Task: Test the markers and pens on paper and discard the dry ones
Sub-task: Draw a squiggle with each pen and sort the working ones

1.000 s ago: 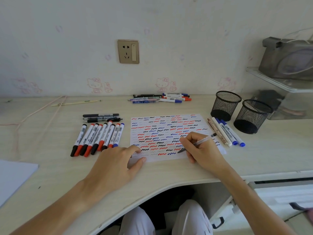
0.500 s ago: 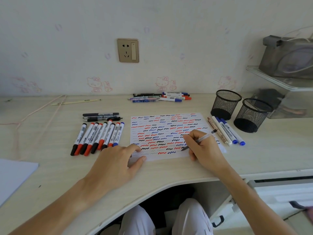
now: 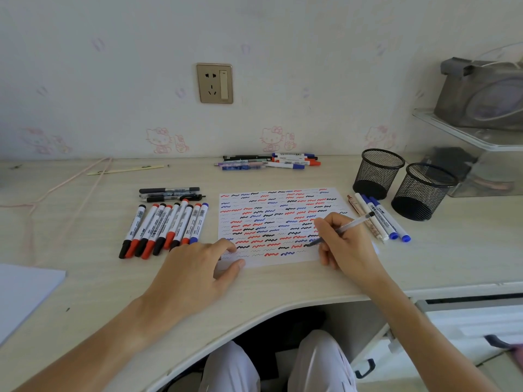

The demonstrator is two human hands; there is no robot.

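- Paper [image 3: 283, 222] lies flat on the desk [image 3: 85, 278], crowded with red, blue and black squiggles; the left hand [image 3: 195, 275] rests on its near-left corner, fingers loosely spread and flat
- The right hand [image 3: 343, 244] pinches a clear-barrelled pen [image 3: 343, 228] between thumb and fingers, tip down on the sheet near its lower right
- Risk, as I judge it: so little blank space is left that a faint new stroke could be lost among old marks, and a dry pen passed as good, or a good one thrown out
- The sheet could skid or crease if the left hand lifts while the tip drags, since only one corner is pinned
- The heel of the right hand sits over inked rows and may smear fresh ones
- The row of markers [image 3: 167, 227] to the left, the group at the back [image 3: 268, 162] and the few pens to the right [image 3: 379, 219] near the two mesh cups [image 3: 377, 174] are unlabelled piles, so tested and untested could get mixed
- Writing: the marker barrels carry printed labels, too small to read; no brand can be made out
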